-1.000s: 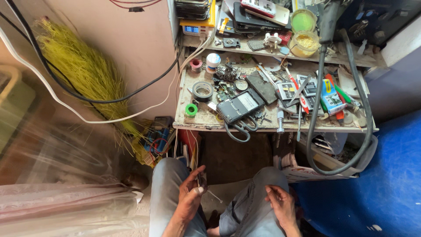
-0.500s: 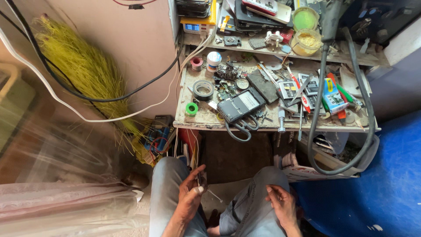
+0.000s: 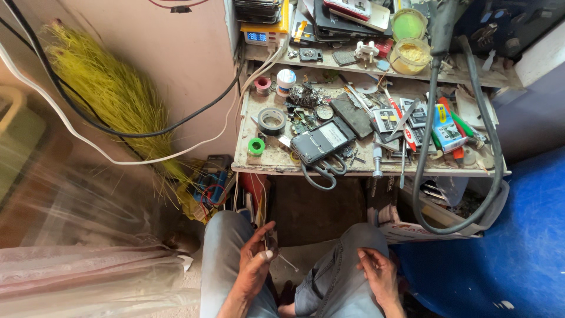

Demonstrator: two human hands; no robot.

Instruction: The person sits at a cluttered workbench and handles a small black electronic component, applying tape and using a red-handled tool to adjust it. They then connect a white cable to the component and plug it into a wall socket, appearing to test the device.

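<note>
- Looking down, I see my left hand (image 3: 257,259) over the left knee, fingers pinching a small dark object (image 3: 268,240).
- My right hand (image 3: 378,274) rests on the right thigh, fingers loosely curled, holding nothing.
- Cluttered workbench (image 3: 268,160) stands ahead.

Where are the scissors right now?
The scissors hang over the front edge of the workbench, handles toward you, just under the dark meter.
</note>
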